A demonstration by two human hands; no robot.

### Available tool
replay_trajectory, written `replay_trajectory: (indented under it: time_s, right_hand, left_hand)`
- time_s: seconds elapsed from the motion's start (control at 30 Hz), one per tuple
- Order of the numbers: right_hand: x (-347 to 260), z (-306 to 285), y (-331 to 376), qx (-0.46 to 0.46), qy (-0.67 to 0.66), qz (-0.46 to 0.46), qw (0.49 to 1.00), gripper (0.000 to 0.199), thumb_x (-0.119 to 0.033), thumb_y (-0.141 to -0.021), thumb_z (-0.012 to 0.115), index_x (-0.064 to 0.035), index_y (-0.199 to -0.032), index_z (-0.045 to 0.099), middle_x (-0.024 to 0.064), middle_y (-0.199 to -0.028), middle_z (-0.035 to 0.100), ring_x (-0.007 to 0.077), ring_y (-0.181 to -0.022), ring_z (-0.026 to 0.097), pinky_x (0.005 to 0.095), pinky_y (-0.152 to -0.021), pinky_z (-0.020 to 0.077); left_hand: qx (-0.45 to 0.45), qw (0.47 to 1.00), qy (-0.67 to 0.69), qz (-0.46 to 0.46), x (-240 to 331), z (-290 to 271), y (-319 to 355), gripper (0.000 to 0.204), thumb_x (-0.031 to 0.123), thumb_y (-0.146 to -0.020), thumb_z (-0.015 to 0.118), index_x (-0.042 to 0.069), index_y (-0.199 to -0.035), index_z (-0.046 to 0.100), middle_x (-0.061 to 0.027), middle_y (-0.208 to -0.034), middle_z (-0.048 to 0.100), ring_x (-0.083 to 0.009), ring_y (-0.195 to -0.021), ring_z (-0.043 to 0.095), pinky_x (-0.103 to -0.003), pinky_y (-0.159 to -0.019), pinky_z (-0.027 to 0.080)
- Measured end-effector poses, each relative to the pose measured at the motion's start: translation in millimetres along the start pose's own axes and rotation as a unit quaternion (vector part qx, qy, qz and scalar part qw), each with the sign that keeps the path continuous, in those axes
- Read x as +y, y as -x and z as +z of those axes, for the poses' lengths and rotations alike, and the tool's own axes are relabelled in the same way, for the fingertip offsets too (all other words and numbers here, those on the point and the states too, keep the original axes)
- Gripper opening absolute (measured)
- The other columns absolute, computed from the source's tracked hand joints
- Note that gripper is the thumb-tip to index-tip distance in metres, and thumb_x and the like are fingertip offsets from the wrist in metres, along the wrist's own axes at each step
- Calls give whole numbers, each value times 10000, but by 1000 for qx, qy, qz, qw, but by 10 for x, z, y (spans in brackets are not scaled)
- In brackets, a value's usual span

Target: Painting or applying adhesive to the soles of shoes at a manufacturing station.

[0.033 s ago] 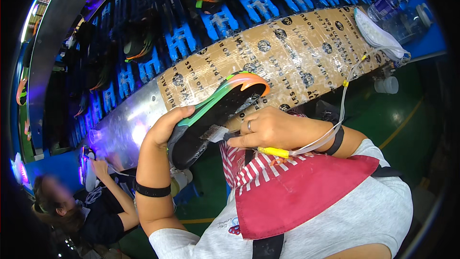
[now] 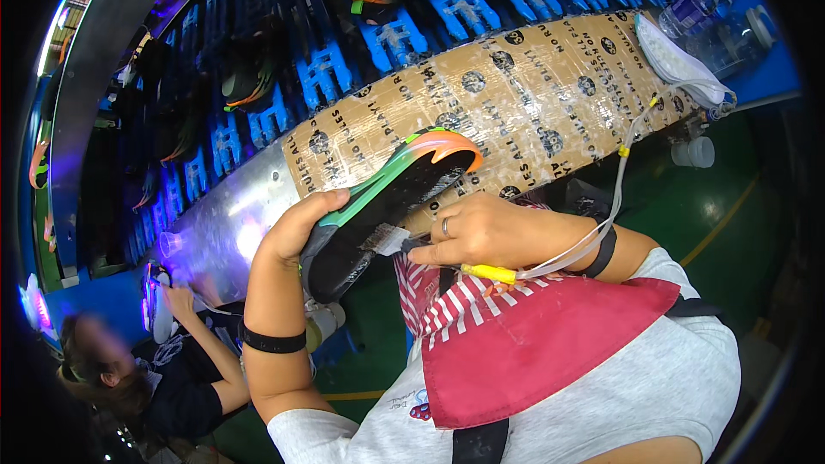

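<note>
Left hand [image 2: 301, 223] clamped on the shoe sole [image 2: 348, 258], thumb over the coloured sidewall, other fingers mostly hidden beneath. Sole's orange end reaches out past that hand, above the cardboard [image 2: 533, 103] laid on the bench [image 2: 228, 219]. Dark face tilted toward the right hand [image 2: 485, 228], which is closed around the handle of a small brush [image 2: 387, 239]. Bristles lie on the dark face, between the two hands, and look to be touching.

Advice, my judgement: grip firm at the near end, thumb kept off the brushed face. Light, flat strokes away from the left thumb, following the rim; sheen along the edge looks uneven, so go over dull patches without flooding. Avoid smearing the coloured sidewall. Clear tube [image 2: 614, 198] runs from beside the right hand's yellow fitting [image 2: 490, 273], past the wrist; leave it slack so it doesn't tug the stroke.
</note>
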State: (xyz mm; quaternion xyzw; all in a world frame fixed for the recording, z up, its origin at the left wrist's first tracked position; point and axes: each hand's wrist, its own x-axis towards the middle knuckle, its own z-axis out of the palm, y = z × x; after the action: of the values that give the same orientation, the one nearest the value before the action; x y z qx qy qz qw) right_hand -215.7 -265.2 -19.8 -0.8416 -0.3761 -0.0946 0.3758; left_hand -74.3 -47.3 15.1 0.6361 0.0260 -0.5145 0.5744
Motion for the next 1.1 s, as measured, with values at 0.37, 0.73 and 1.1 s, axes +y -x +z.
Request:
replay_trajectory:
  time_s: [0.37, 0.73, 1.1]
  right_hand:
    - [152, -117, -114, 114, -300, 262, 910, 215, -130, -695, 713, -42, -886, 671, 107, -787, 653, 193, -691, 632, 268, -627, 488]
    - [458, -245, -50, 324, -128, 274, 896, 195, -131, -710, 685, -46, -884, 659, 116, -749, 633, 193, -661, 613, 268, -560, 470]
    - [112, -232, -66, 237, -125, 115, 957, 256, -131, -704, 690, -61, -946, 647, 89, -679, 602, 225, -581, 586, 292, -529, 453]
  left_hand:
    - [-57, 967, 233, 88, -453, 274, -229, 456, 247, -830, 459, -53, -1174, 462, -194, -1100, 561, -259, -950, 586, -344, -852, 462]
    - [-18, 937, 332, 108, -685, 424, -193, 486, 303, -829, 392, -45, -1157, 477, -194, -1052, 583, -271, -902, 606, -371, -807, 494]
    - [108, 887, 406, 193, -659, 406, -41, 691, 553, -863, 238, 0, -1223, 441, -179, -1134, 540, -289, -1015, 542, -408, -869, 441]
